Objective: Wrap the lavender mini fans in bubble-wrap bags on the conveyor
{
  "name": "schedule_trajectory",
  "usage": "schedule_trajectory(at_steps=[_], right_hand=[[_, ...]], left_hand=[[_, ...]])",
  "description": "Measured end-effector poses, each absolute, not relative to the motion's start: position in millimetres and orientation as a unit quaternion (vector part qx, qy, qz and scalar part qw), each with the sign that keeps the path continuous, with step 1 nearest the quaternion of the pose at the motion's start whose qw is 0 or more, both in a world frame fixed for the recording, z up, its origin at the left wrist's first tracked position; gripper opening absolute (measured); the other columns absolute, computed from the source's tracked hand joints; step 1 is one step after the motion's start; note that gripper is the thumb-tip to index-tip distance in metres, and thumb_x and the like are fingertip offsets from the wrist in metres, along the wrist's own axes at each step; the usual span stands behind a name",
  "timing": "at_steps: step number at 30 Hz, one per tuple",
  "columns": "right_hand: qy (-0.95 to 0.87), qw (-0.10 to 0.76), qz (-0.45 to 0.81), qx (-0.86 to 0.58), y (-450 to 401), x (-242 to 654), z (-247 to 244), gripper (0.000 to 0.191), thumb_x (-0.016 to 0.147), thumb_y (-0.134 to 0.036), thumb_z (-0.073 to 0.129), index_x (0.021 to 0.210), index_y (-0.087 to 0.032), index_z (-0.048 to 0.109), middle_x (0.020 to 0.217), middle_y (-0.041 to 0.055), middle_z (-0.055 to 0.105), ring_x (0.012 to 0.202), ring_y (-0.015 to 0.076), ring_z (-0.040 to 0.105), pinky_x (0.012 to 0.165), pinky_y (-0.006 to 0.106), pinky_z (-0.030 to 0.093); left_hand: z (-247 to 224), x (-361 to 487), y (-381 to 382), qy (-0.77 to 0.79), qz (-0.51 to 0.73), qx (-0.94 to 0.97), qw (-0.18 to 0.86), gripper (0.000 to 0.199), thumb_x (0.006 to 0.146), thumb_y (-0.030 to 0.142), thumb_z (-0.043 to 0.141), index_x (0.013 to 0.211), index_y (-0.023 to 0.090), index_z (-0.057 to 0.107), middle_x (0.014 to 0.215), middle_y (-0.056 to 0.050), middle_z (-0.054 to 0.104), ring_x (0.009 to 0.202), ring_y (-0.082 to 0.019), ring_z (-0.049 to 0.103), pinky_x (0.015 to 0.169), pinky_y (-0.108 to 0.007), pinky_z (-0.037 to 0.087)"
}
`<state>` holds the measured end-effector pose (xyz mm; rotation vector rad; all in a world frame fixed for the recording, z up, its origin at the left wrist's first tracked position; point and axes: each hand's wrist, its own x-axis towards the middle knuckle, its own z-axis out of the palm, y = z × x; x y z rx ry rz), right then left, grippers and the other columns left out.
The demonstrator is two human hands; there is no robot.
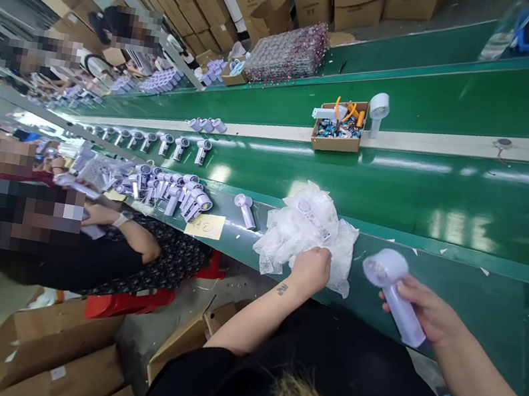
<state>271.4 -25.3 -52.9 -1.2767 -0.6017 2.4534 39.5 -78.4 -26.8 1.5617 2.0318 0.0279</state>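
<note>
In my right hand (432,314) is a pale lilac handheld fan (405,313), its round head up and to the left, my fingers wrapped round the handle. My left hand (312,270) is closed at the near edge of a heap of clear plastic bags (278,237), pinching the plastic. The fingertips are partly hidden behind the hand. Another pale fan seems to lie in or under the bags. Just left of the heap, a single fan (245,211) rests on the green work surface.
Many fans (174,191) crowd the bench to the left, beside a yellow note (205,225). A row of fans (165,143) lies on the green belt (260,160). Beyond stand a box of small parts (335,143) and an upright fan (378,112). A co-worker (135,241) sits at left.
</note>
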Motion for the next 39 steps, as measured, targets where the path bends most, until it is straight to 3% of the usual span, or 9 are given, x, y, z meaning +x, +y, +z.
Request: schedule_trajectory(at_steps=[3, 7, 10, 14, 18, 24, 27, 33, 39], right_hand=[[-0.211, 0.077, 0.925, -0.306, -39.6, 252.7, -36.0, 0.062, 0.056, -0.023, 0.075, 0.114, -0.026, 0.054, 0.089, 0.0033, 0.065, 0.071, 0.0199, 0.063, 0.058, 0.035, 0.056], [-0.244, 0.078, 0.921, -0.293, -50.5, 228.9, -25.0, 0.049, 0.065, -0.024, 0.073, 0.111, -0.023, 0.058, 0.091, 0.0027, 0.062, 0.070, 0.0152, 0.060, 0.060, 0.030, 0.055], [-0.272, 0.089, 0.878, -0.384, -56.6, 226.9, -26.7, 0.039, 0.066, -0.025, 0.074, 0.103, -0.024, 0.062, 0.096, 0.0024, 0.061, 0.074, 0.0158, 0.059, 0.062, 0.031, 0.055], [-0.265, 0.140, 0.842, -0.448, -74.4, 230.7, -23.7, 0.033, 0.067, -0.029, 0.075, 0.097, -0.024, 0.063, 0.091, 0.0013, 0.060, 0.072, 0.0158, 0.058, 0.061, 0.033, 0.056], [-0.242, 0.231, 0.800, -0.497, -96.3, 223.7, -12.3, 0.043, 0.064, -0.028, 0.077, 0.104, -0.027, 0.059, 0.105, 0.0014, 0.061, 0.078, 0.0169, 0.061, 0.061, 0.032, 0.056], [-0.165, 0.371, 0.773, -0.488, -114.6, 207.0, -8.3, 0.048, 0.062, -0.025, 0.076, 0.106, -0.025, 0.057, 0.087, -0.0015, 0.067, 0.065, 0.0141, 0.063, 0.053, 0.023, 0.051], [-0.114, 0.427, 0.719, -0.536, -122.0, 207.2, -10.3, 0.038, 0.062, -0.028, 0.076, 0.094, -0.023, 0.057, 0.072, -0.0036, 0.066, 0.052, 0.0126, 0.060, 0.048, 0.022, 0.049], [-0.046, 0.469, 0.652, -0.594, -136.6, 214.3, -10.8, 0.029, 0.068, -0.036, 0.072, 0.086, -0.022, 0.053, 0.064, -0.0029, 0.063, 0.054, 0.0149, 0.063, 0.047, 0.023, 0.050], [-0.038, 0.465, 0.592, -0.658, -136.0, 237.0, -26.4, 0.029, 0.065, -0.039, 0.070, 0.077, -0.024, 0.049, 0.057, -0.0055, 0.058, 0.048, 0.0134, 0.056, 0.045, 0.024, 0.045]], left_hand=[[-19.4, 34.4, -88.2, 0.723, 0.221, 0.487, 0.436, 0.023, 0.084, 0.028, 0.050, 0.096, 0.017, 0.066, 0.092, -0.006, 0.068, 0.085, -0.019, 0.062, 0.079, -0.030, 0.047], [-23.8, 34.3, -91.6, 0.655, 0.380, 0.362, 0.544, 0.022, 0.079, 0.028, 0.055, 0.087, 0.011, 0.067, 0.074, -0.004, 0.066, 0.065, -0.013, 0.057, 0.064, -0.025, 0.046], [-23.1, 32.4, -97.0, 0.651, 0.422, 0.436, 0.456, 0.018, 0.080, 0.025, 0.054, 0.085, 0.012, 0.066, 0.073, -0.004, 0.063, 0.067, -0.013, 0.056, 0.066, -0.026, 0.045], [-16.2, 27.3, -111.6, 0.569, 0.358, 0.712, 0.202, 0.020, 0.084, 0.017, 0.045, 0.090, 0.014, 0.064, 0.073, -0.006, 0.058, 0.073, -0.016, 0.052, 0.068, -0.029, 0.044], [-8.7, 20.0, -118.3, 0.471, 0.294, 0.832, -0.006, 0.025, 0.083, 0.008, 0.040, 0.096, 0.009, 0.061, 0.067, -0.005, 0.051, 0.066, -0.017, 0.046, 0.060, -0.030, 0.041], [4.4, 34.1, -90.4, 0.156, 0.271, 0.950, -0.016, 0.018, 0.088, 0.019, 0.045, 0.091, 0.014, 0.062, 0.071, -0.004, 0.052, 0.067, -0.014, 0.047, 0.062, -0.029, 0.040], [-1.9, 39.9, -70.7, 0.189, 0.252, 0.949, -0.018, 0.021, 0.089, 0.020, 0.043, 0.096, 0.012, 0.061, 0.069, -0.004, 0.052, 0.066, -0.015, 0.048, 0.061, -0.030, 0.041], [-28.5, 54.9, -54.8, 0.386, 0.258, 0.879, 0.114, 0.020, 0.087, 0.021, 0.042, 0.087, 0.013, 0.060, 0.077, -0.008, 0.057, 0.078, -0.018, 0.052, 0.072, -0.031, 0.045], [-16.9, 85.9, -71.4, 0.292, 0.133, 0.861, 0.395, 0.010, 0.075, 0.016, 0.050, 0.068, 0.017, 0.056, 0.066, -0.001, 0.056, 0.063, -0.012, 0.052, 0.064, -0.022, 0.042]])
